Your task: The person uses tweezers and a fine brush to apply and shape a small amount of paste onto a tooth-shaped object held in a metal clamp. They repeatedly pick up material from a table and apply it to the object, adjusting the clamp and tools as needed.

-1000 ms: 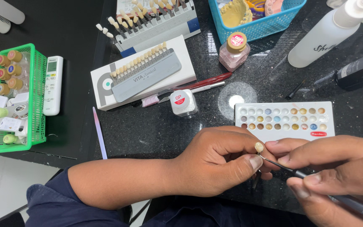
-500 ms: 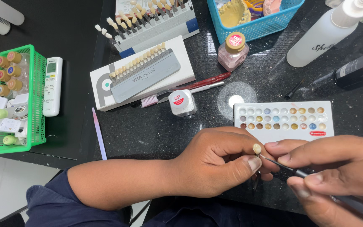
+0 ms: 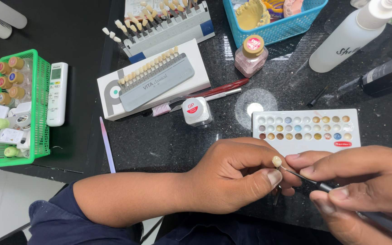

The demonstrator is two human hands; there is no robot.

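My left hand (image 3: pixel 234 177) pinches a small cream tooth-shaped crown (image 3: pixel 276 161) between thumb and fingertips, low in the middle of the view. My right hand (image 3: pixel 364 186) grips a thin dark brush (image 3: pixel 336 190) like a pen, and its fine tip touches the crown. Both hands hover over the black speckled worktop (image 3: pixel 173 145). Just behind them lies a white palette (image 3: pixel 305 129) with several small wells of coloured stain.
Behind the hands are a small white jar (image 3: pixel 196 111), a tooth shade guide on a white box (image 3: pixel 153 84), a pink bottle (image 3: pixel 251 55), a blue basket (image 3: pixel 275 25) and a white pump bottle (image 3: pixel 350 36). At left stand a green basket (image 3: pixel 32 109) and a white remote (image 3: pixel 57 94).
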